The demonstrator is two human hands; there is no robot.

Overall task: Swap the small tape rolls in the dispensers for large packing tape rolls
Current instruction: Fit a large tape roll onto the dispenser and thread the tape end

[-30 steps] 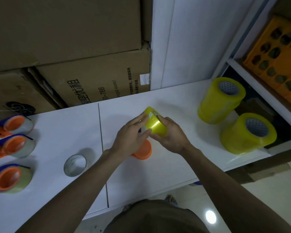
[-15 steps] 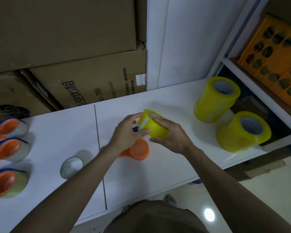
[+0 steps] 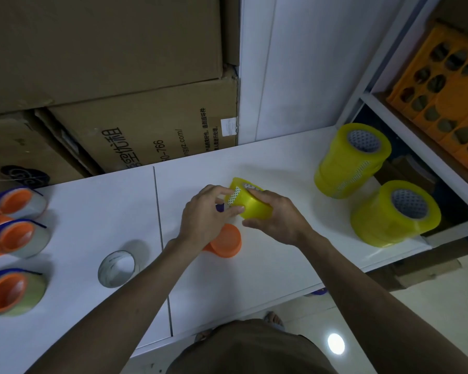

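Both hands hold a yellow packing tape roll (image 3: 250, 203) above the white table (image 3: 97, 209). My right hand (image 3: 276, 218) wraps around the roll from the right. My left hand (image 3: 207, 218) pinches its left side at the white patterned tape end. Under the hands lies an orange and blue dispenser (image 3: 226, 240), mostly hidden. A small, nearly used-up tape roll (image 3: 116, 268) lies flat to the left. Three dispensers with small rolls sit at the left edge: the far one (image 3: 16, 203), the middle one (image 3: 14, 237) and the near one (image 3: 10, 291).
Two stacks of large yellow tape rolls stand at the right, one farther (image 3: 351, 160) and one nearer (image 3: 395, 214). Cardboard boxes (image 3: 146, 125) line the back. A white shelf frame (image 3: 405, 130) with an orange crate (image 3: 449, 95) is at the right.
The roll has been turned in my hands, so its white patterned tape end now faces my left fingers. The view has shifted slightly.
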